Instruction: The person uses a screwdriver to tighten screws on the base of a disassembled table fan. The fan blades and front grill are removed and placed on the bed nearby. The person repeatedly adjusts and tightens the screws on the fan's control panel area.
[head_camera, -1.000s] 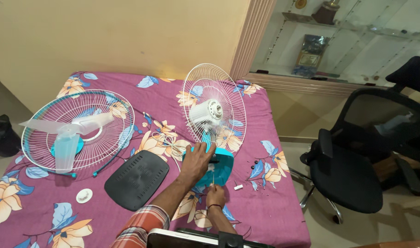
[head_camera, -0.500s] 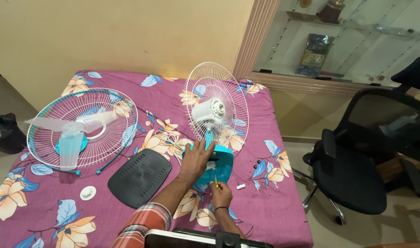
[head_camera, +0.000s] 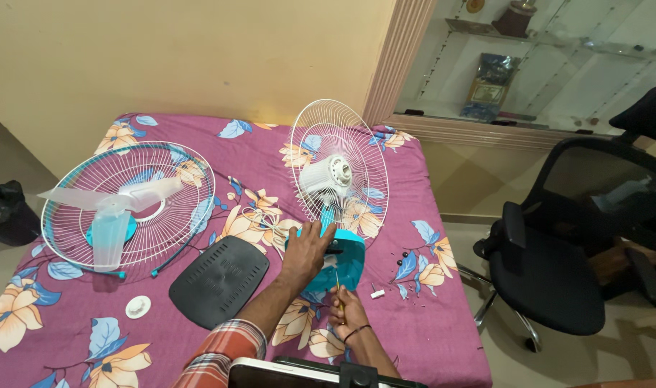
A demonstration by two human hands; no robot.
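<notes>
Evidently the left hand lies spread flat on the teal fan base, rigid light plastic best steadied there, not by its flimsy wire guard, while the right hand pinches a slim screwdriver.

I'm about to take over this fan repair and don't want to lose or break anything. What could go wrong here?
The small black screws lie loose near the bed's edge and might roll off. The upright fan guard could tip if the left hand lets go of the blue base. The thin tool in the right hand might slip.
</notes>
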